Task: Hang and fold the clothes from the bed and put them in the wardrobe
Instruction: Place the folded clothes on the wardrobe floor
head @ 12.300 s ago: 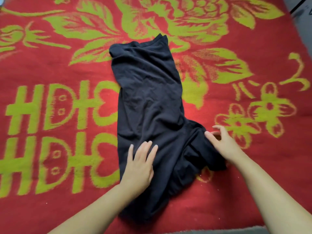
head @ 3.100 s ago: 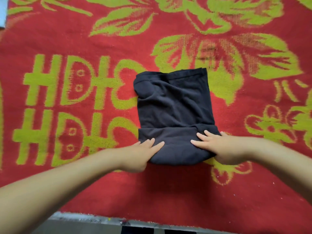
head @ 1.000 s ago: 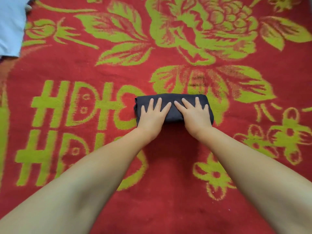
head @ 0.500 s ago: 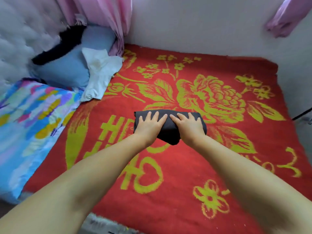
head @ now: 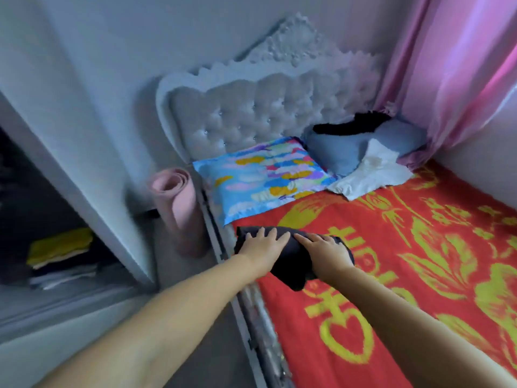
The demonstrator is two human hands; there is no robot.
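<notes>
soft black folded garment (head: 291, 264), two-handed

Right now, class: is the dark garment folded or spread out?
Folded: the dark garment is a compact bundle held between the left hand and right hand.

On the red-blanketed bed (head: 419, 275) lie a colourful pillow (head: 265, 177), a blue pillow (head: 335, 152) and white cloth (head: 369, 175).

soft daylight through pink curtain (head: 458, 79), motion blur, wide-angle edge distortion
</notes>
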